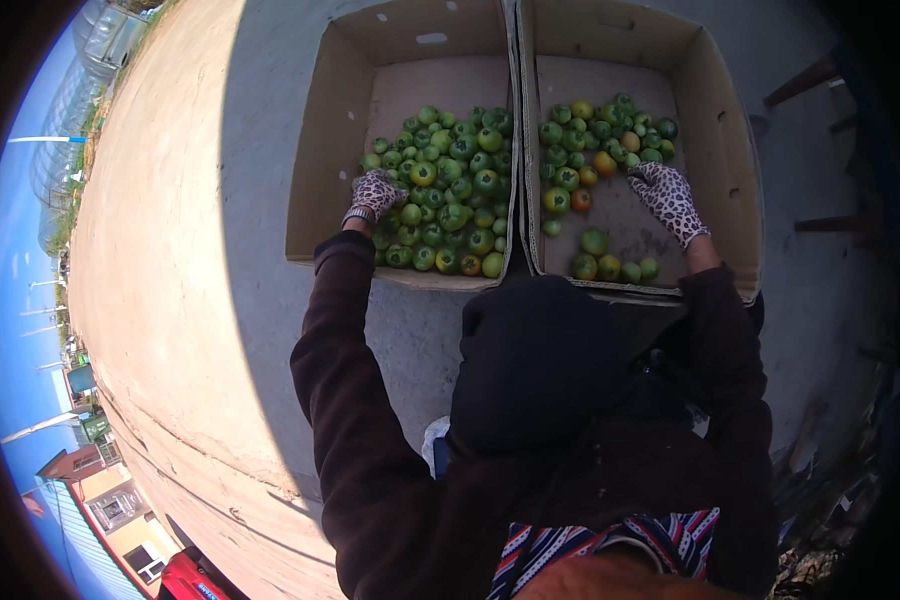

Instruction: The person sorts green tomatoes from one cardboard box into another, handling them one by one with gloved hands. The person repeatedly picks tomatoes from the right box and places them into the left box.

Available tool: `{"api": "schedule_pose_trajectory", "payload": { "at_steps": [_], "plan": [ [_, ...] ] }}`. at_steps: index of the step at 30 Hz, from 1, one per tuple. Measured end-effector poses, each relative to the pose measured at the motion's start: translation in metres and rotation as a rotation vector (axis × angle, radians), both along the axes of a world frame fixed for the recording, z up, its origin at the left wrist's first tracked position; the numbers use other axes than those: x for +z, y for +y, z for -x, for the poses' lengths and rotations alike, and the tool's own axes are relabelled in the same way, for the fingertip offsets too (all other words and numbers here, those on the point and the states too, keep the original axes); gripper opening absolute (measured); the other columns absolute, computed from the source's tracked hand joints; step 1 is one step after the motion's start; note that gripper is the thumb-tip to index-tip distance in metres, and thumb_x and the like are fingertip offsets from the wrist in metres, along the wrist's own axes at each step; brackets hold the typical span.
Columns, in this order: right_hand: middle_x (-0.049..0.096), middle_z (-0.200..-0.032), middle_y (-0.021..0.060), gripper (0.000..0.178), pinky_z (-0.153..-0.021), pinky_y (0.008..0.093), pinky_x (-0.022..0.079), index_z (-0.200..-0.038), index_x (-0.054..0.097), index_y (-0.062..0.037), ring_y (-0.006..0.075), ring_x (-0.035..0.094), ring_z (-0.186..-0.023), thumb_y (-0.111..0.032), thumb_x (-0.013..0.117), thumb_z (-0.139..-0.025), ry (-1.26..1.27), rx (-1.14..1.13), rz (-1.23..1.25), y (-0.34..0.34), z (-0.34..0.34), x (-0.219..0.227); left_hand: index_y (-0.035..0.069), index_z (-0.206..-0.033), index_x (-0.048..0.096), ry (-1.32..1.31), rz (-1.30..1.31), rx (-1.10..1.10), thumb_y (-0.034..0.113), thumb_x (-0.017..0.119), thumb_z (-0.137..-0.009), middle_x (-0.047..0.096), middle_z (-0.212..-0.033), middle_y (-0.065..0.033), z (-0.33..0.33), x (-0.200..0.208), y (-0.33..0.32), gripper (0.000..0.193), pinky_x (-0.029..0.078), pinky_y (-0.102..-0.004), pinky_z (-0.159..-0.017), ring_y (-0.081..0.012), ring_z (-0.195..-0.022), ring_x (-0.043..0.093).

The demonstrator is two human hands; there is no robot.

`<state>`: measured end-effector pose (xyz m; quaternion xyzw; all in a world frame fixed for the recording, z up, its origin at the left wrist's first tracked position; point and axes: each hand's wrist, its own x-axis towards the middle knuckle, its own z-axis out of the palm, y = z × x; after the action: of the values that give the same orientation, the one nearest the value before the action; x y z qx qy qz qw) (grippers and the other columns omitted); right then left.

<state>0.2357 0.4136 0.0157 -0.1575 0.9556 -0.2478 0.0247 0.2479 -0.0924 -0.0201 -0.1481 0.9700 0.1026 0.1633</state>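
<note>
Two open cardboard boxes stand side by side in front of me, both holding tomatoes. My left hand [376, 195], in a spotted glove, is at the left edge of the green tomatoes [453, 170] in the left box [310, 150]. Its fingers curl inward among the fruit; what they grip is hidden. In the right box [728, 130], my right hand [664, 200] wears a matching glove and touches the right side of a smaller group of green and orange tomatoes [595, 150]. Its fingers are drawn together, with their tips partly hidden.
A few tomatoes [595, 241] lie apart near the right box's front wall. My dark-clad knee [540, 350] is close to both boxes. Shaded concrete [260, 140] meets a sunlit path on the left. Dark legs of some furniture [802, 80] stand at right.
</note>
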Motion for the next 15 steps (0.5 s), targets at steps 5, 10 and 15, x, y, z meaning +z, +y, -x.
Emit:
{"api": "schedule_pose_trajectory", "payload": {
  "at_steps": [5,10,15],
  "plan": [
    [0.063,-0.099,0.0149,0.025,-0.086,0.0402,0.046,-0.099,0.065,-0.0059,0.0308,0.058,-0.097,-0.025,0.059,-0.083,-0.177,-0.016,-0.087,0.002,0.001,-0.001,-0.003,-0.117,0.053,0.034,0.007,-0.043,0.037,0.076,-0.069,0.054,-0.119,-0.0231,-0.013,0.004,0.021,0.067,0.042,-0.0396,-0.095,-0.0346,-0.112,0.051],
    [0.062,-0.096,0.0161,0.026,-0.085,0.0413,0.045,-0.099,0.064,-0.0056,0.0319,0.057,-0.096,-0.026,0.06,-0.083,-0.112,-0.001,-0.112,0.006,-0.001,-0.003,-0.002,-0.121,0.05,-0.031,0.027,-0.1,0.041,0.068,-0.077,0.051,-0.123,-0.0246,-0.014,0.007,0.032,0.065,0.04,-0.0416,-0.097,-0.0363,-0.115,0.049],
    [0.063,-0.093,0.0166,0.025,-0.082,0.0415,0.046,-0.097,0.065,-0.0052,0.0329,0.059,-0.091,-0.025,0.061,-0.082,-0.145,-0.078,-0.091,0.005,0.006,-0.002,-0.002,-0.131,0.041,0.286,0.033,-0.007,0.042,0.062,-0.081,0.05,-0.124,-0.0259,-0.008,0.033,0.039,0.07,0.039,-0.0427,-0.098,-0.0376,-0.116,0.048]
  ]
}}
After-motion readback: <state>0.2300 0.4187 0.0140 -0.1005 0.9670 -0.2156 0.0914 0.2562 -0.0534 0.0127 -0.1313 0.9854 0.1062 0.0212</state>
